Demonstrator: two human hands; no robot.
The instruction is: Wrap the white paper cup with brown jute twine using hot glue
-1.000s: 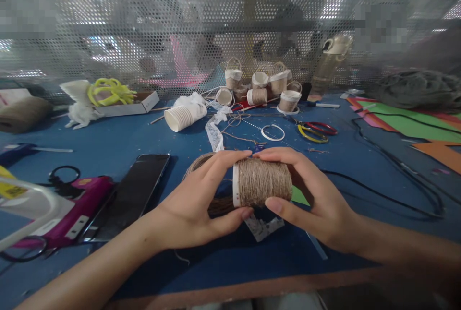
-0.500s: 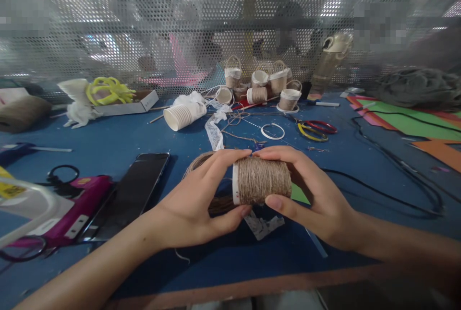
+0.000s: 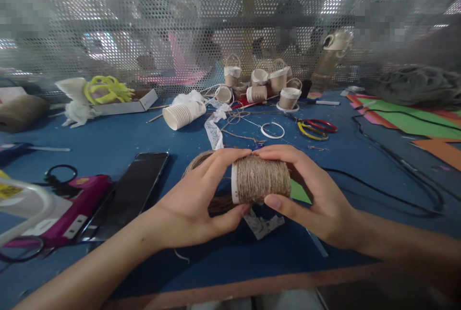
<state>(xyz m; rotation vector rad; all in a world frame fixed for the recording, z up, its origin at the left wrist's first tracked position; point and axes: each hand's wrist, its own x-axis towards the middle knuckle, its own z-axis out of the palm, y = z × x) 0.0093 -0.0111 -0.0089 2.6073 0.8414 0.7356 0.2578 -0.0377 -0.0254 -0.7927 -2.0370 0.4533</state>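
Observation:
Between my hands lies a twine-wrapped paper cup [image 3: 262,179] on its side, its white rim facing left. My left hand [image 3: 201,195] holds the rim end, fingers over the top and thumb below. The other end is gripped by my right hand [image 3: 313,195], with the thumb along the lower front. Beneath and behind my left hand sits a coil of brown twine [image 3: 196,162], partly hidden. A scrap of white lace [image 3: 264,226] lies on the blue table just below the cup.
Small twine-wrapped baskets [image 3: 279,79] stand at the back, near stacked paper cups [image 3: 178,116]. Yellow-and-red scissors [image 3: 313,130] and a white ring [image 3: 272,130] lie before them. A phone [image 3: 129,195] and magenta glue gun [image 3: 79,209] are left; coloured sheets [image 3: 414,123] and a black cable are right.
The view has shifted very slightly. Both hands and the wrapped cup keep nearly the same pose, with the cup a touch further left.

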